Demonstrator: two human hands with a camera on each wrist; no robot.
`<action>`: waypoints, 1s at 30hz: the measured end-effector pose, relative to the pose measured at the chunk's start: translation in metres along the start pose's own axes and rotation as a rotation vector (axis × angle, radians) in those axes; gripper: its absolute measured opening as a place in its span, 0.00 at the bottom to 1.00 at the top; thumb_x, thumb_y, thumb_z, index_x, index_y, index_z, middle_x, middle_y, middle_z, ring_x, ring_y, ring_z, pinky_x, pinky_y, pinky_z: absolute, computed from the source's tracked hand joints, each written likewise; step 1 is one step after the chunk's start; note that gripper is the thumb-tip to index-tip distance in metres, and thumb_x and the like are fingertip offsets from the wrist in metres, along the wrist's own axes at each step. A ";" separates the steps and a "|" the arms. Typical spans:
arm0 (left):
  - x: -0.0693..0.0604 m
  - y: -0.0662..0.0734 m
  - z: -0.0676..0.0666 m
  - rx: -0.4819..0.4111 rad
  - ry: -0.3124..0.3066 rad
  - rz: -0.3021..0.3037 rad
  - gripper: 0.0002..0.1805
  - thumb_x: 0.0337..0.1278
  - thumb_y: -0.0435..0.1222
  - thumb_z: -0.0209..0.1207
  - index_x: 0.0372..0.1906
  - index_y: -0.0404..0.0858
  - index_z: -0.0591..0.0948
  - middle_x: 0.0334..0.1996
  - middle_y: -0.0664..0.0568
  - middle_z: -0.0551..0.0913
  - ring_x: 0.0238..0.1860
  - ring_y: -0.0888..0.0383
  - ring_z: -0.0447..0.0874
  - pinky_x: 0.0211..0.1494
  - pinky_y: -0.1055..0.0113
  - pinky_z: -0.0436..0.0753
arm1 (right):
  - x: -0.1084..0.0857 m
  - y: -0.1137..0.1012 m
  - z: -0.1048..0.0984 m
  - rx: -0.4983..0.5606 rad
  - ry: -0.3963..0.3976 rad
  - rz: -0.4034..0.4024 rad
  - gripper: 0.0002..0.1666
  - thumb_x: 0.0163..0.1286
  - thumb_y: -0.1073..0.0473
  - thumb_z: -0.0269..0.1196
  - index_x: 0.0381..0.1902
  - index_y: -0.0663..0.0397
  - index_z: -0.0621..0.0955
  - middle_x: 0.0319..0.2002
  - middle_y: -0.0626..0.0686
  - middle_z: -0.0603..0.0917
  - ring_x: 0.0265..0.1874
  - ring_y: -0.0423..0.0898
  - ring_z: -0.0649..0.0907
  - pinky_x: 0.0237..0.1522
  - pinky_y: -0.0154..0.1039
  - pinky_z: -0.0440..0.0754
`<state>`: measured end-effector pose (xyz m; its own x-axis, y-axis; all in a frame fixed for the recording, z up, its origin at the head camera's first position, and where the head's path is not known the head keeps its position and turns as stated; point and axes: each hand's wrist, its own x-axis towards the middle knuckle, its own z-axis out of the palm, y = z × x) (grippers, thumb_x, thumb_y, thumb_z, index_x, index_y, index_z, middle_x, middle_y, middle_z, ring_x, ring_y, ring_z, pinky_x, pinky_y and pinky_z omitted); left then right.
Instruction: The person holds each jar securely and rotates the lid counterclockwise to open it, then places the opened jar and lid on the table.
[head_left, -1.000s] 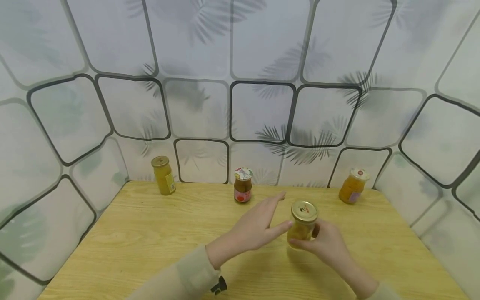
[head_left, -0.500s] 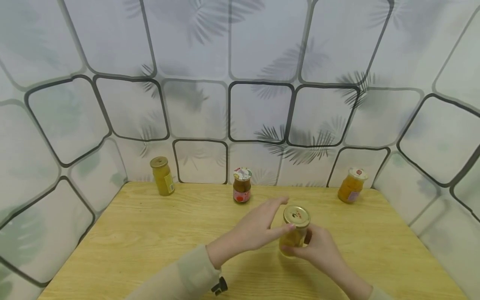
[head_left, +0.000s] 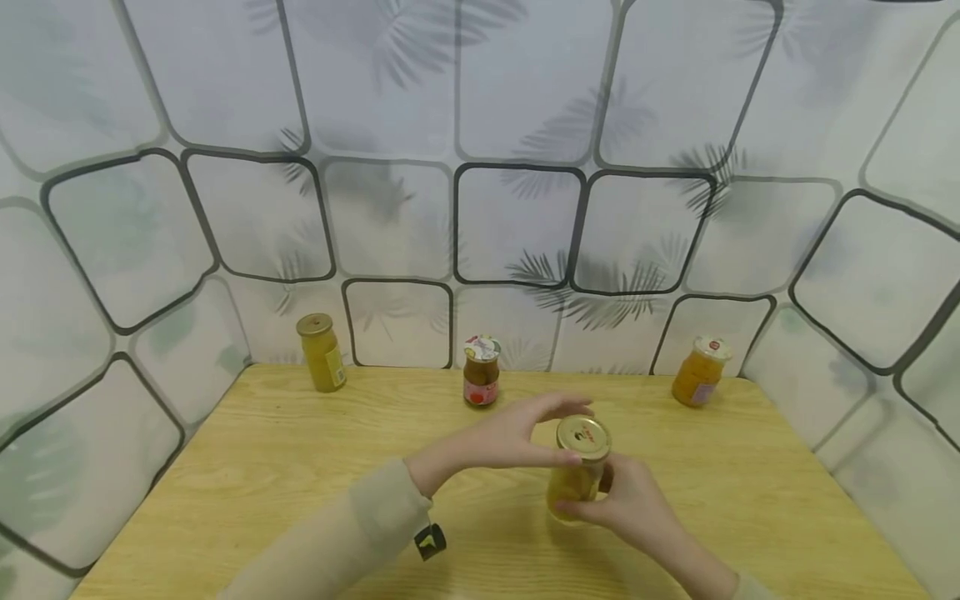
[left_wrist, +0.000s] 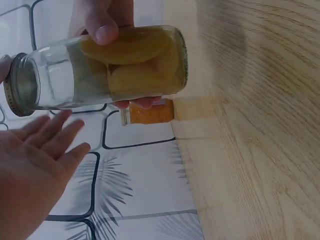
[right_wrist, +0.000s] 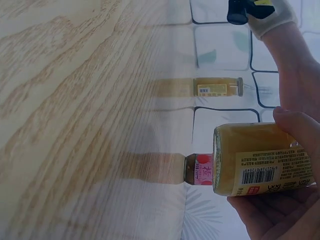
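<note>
A glass jar (head_left: 572, 485) of yellow fruit pieces with a gold lid (head_left: 584, 437) is held upright above the table by my right hand (head_left: 634, 505). The right thumb and fingers grip its lower part from both sides; in the right wrist view its label (right_wrist: 270, 172) carries a barcode. My left hand (head_left: 517, 435) is at the lid's left side, thumb at the lid's near edge. Its fingers reach out behind the lid, spread and apart from it in the left wrist view.
Along the back of the wooden table (head_left: 315, 483) stand a yellow jar (head_left: 323, 357) at left, a small brown jar with a pink label (head_left: 482, 373) in the middle, and an orange jar (head_left: 701, 372) at right. A patterned wall covering (head_left: 397, 225) rises behind and at both sides.
My right hand has brought the jar left and nearer to me, towards the left hand. The left fingers have moved round behind the lid and bent slightly.
</note>
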<state>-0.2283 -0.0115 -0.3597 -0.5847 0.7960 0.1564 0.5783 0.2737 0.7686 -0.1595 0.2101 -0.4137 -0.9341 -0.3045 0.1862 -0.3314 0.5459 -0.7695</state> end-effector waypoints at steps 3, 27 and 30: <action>0.001 -0.001 -0.003 -0.006 -0.066 0.062 0.38 0.74 0.39 0.64 0.83 0.42 0.63 0.78 0.47 0.73 0.80 0.58 0.68 0.83 0.63 0.67 | 0.001 0.000 0.002 0.006 -0.016 -0.016 0.37 0.57 0.52 0.82 0.60 0.63 0.83 0.51 0.56 0.92 0.44 0.38 0.90 0.46 0.30 0.88; 0.002 -0.003 -0.004 -0.249 -0.121 0.211 0.30 0.66 0.26 0.68 0.71 0.35 0.76 0.69 0.43 0.82 0.69 0.69 0.78 0.77 0.66 0.75 | 0.003 -0.008 0.004 -0.008 -0.048 -0.104 0.37 0.56 0.50 0.83 0.57 0.63 0.83 0.50 0.57 0.92 0.46 0.43 0.91 0.48 0.38 0.91; 0.002 0.000 -0.002 -0.214 -0.085 0.195 0.30 0.65 0.27 0.70 0.71 0.37 0.78 0.69 0.45 0.83 0.69 0.69 0.78 0.76 0.67 0.75 | 0.004 -0.009 0.002 -0.006 -0.054 -0.086 0.35 0.57 0.50 0.82 0.56 0.63 0.84 0.49 0.56 0.92 0.45 0.43 0.91 0.48 0.41 0.92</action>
<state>-0.2309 -0.0112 -0.3579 -0.4193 0.8672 0.2686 0.5368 -0.0017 0.8437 -0.1593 0.2020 -0.4072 -0.8939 -0.3917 0.2179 -0.4106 0.5207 -0.7485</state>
